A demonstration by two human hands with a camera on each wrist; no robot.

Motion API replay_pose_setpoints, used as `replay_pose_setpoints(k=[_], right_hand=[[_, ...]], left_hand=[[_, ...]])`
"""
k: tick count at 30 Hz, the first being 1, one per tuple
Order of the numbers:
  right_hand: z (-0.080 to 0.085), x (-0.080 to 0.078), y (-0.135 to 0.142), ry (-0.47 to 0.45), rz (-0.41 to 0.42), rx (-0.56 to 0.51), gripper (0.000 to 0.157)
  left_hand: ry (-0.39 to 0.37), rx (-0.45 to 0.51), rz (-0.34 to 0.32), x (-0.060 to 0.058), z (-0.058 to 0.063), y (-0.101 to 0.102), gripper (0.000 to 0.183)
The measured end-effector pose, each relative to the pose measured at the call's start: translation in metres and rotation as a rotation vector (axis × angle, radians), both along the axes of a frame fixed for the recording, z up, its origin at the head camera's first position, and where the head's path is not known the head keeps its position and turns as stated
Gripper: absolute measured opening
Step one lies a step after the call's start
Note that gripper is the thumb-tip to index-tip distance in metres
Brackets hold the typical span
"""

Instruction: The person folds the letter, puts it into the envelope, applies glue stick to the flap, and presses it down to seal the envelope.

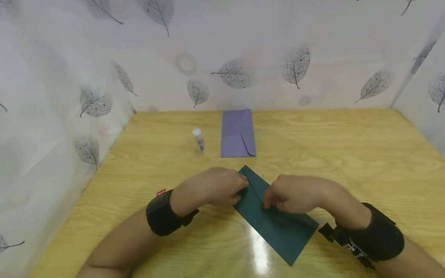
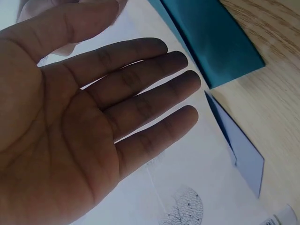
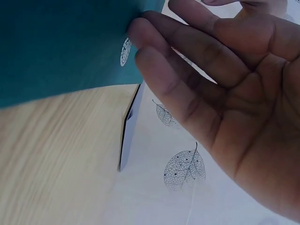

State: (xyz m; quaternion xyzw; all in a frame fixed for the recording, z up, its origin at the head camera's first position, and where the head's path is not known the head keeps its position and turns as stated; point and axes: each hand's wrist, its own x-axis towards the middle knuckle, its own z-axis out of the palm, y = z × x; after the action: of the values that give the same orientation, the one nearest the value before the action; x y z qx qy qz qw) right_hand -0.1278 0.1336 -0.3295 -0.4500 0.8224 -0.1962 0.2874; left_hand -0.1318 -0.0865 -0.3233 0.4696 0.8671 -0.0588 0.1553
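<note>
A dark green envelope (image 1: 267, 227) lies slantwise on the table, with its flap edge running along the upper side. My left hand (image 1: 219, 187) is at its upper left corner, fingertips on the paper. In the left wrist view the fingers (image 2: 150, 96) of that hand are straight and nothing is held in the palm. My right hand (image 1: 299, 193) touches the middle of the envelope near the flap with its fingertips. From the right wrist, its fingers (image 3: 173, 89) look loosely bent against the green paper, beside a small white round print (image 3: 125, 51).
Farther back lies a purple envelope (image 1: 233, 135). A white glue stick (image 1: 199, 141) stands to its left. A pale curtain with leaf prints (image 1: 233, 73) hangs behind and at both sides of the wooden table (image 1: 347, 154).
</note>
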Motion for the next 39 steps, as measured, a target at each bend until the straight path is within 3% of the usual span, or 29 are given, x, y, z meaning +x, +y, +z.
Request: replay_pose_setpoints(k=[6, 11, 17, 20, 23, 27, 30, 39], right_hand=[[-0.003, 0.005, -0.003, 0.028, -0.02, -0.001, 0.02], [-0.003, 0.005, -0.006, 0.037, -0.055, 0.026, 0.019], [-0.004, 0.007, -0.006, 0.056, -0.102, 0.067, 0.016], [-0.004, 0.007, -0.007, 0.064, -0.1, 0.061, 0.012], [-0.004, 0.006, -0.008, 0.068, -0.091, 0.051, 0.01], [-0.002, 0.005, -0.006, 0.056, -0.09, 0.064, 0.01], [0.0, 0.005, -0.004, 0.044, -0.102, 0.088, 0.009], [0.006, 0.006, 0.0, 0.028, -0.106, 0.107, 0.011]], left_hand=[[-0.052, -0.011, 0.045, -0.003, -0.004, 0.0, 0.014], [-0.047, -0.041, 0.038, -0.004, -0.01, -0.001, 0.018], [0.016, -0.071, 0.034, 0.001, -0.013, 0.003, 0.034], [0.084, -0.07, 0.034, 0.005, -0.012, 0.005, 0.043], [0.125, -0.061, -0.011, 0.007, -0.013, 0.005, 0.048], [-0.004, -0.067, -0.109, 0.008, -0.015, 0.009, 0.063], [-0.096, -0.052, -0.122, 0.009, -0.018, 0.014, 0.062], [-0.053, -0.05, -0.145, 0.005, -0.023, 0.017, 0.059]])
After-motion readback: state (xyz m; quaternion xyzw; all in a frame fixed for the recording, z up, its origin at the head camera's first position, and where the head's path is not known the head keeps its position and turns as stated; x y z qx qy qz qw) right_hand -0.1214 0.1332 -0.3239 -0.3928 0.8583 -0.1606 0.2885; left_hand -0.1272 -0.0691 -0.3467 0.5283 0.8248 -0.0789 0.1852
